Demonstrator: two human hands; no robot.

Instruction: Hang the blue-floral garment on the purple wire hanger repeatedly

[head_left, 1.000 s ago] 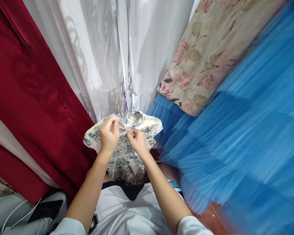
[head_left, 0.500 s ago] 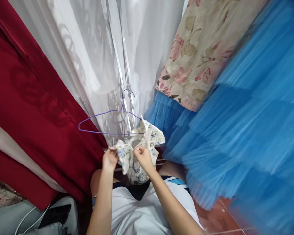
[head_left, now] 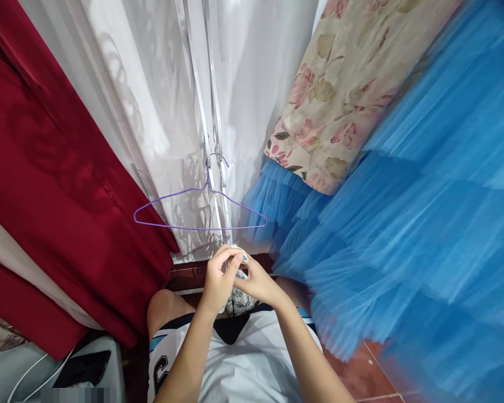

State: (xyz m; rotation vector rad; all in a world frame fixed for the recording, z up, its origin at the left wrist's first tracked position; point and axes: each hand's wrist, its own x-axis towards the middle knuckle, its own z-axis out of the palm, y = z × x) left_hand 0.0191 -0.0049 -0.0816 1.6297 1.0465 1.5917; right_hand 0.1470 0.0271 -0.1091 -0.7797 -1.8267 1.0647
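My left hand (head_left: pixel 220 277) and my right hand (head_left: pixel 258 280) meet in front of my lap, both closed on a small white garment (head_left: pixel 241 301) with a blue floral print. The fingers overlap and cover most of the cloth. A bit of it shows between the fingertips, and the rest hangs bunched below my hands. Just beyond them a thin purple clothes hanger (head_left: pixel 199 228) hangs by its hook from a white metal frame (head_left: pixel 214 112), with nothing on it.
Red curtain cloth (head_left: pixel 88 184) hangs at left, and white curtains (head_left: pixel 256 67) behind the frame. Floral cloth (head_left: pixel 319 106) and a blue layered tulle skirt (head_left: pixel 382 240) hang at right. A dark phone-like object (head_left: pixel 82 368) and a white cable lie at lower left.
The garment has come off the right end of the hanger and is now bunched lower down. My hands, apart before, have come together on it.
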